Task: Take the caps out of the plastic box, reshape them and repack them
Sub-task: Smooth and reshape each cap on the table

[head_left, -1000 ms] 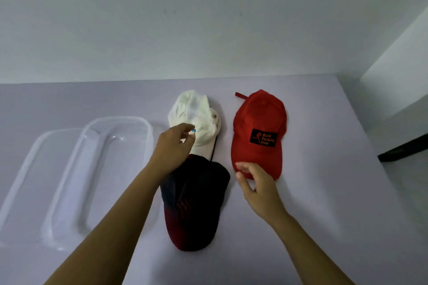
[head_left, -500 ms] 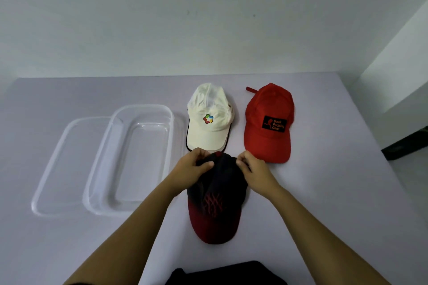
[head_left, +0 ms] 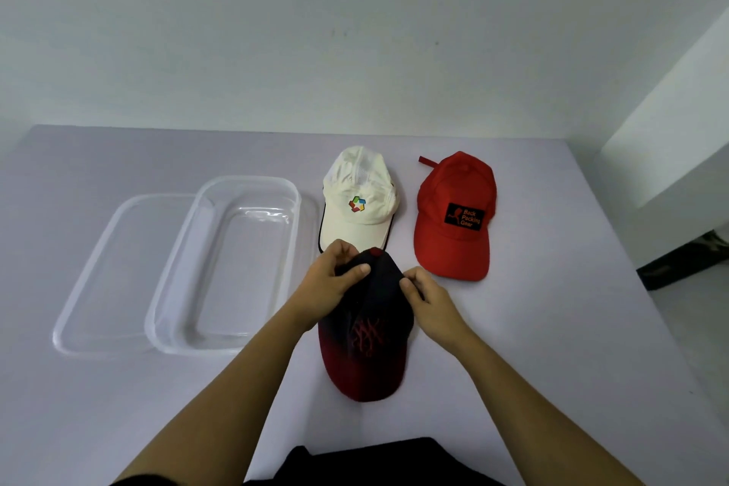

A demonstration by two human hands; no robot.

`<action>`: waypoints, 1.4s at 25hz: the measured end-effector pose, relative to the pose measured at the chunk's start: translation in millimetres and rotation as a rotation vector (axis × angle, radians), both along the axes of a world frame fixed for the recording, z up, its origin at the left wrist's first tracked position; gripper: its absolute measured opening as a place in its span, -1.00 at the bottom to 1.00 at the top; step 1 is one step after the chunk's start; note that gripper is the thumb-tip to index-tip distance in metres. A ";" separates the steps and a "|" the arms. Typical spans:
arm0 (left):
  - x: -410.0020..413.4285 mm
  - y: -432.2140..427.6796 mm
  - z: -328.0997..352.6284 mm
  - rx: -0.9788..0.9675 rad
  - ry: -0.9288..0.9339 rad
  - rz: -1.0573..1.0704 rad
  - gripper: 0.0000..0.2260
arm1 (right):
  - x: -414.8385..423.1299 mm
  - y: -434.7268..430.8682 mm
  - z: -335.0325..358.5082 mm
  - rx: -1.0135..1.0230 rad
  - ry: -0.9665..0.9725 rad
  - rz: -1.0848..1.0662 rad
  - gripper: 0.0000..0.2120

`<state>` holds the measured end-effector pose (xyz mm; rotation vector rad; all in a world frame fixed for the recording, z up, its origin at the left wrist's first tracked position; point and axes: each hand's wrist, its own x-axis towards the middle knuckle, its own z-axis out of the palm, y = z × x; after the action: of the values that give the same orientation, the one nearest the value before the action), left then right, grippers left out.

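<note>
A dark navy cap with a red brim (head_left: 365,343) lies on the table in front of me, brim toward me. My left hand (head_left: 329,282) pinches the left side of its crown and my right hand (head_left: 428,298) pinches the right side. Behind it lies a white cap (head_left: 357,205) with a coloured logo. To the right of that lies a red cap (head_left: 453,215) with a black patch. The clear plastic box (head_left: 197,276) stands to the left with nothing in it.
The box's clear lid (head_left: 98,276) lies flat at the box's left side, partly under it. The lilac table (head_left: 552,327) meets a white wall at the back. Its right edge drops to the floor. My dark clothing (head_left: 374,462) shows at the bottom.
My left hand left the white cap and my right hand left the red cap. Both came onto the dark cap's crown and gripped it. My head moved back and up.
</note>
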<state>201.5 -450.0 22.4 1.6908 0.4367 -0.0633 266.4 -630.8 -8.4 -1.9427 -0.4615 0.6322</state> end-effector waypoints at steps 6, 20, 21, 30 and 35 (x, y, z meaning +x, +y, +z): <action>-6.0 15.4 -12.0 0.274 0.213 -0.102 -0.73 | 5.0 -5.0 -12.2 0.059 0.173 -0.123 -0.75; -8.6 10.6 -38.5 -0.270 0.318 0.108 -0.82 | 18.9 1.7 -15.3 -0.053 0.310 0.070 -0.78; -8.4 11.9 -37.8 -0.244 0.331 0.144 -0.81 | 22.1 -0.5 -16.9 -0.069 0.271 0.051 -0.73; 3.7 5.9 -45.0 0.525 0.380 0.088 -0.74 | 44.1 -6.1 -25.7 -0.518 -0.150 -0.011 -0.47; 11.1 -0.7 -50.7 0.136 0.496 0.234 -0.73 | 40.3 0.3 -35.9 -0.362 -0.009 -0.046 -0.47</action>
<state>212.6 -450.7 -28.3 1.7397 1.0256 -0.2902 306.7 -630.6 -44.4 -2.2914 -0.3215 0.7157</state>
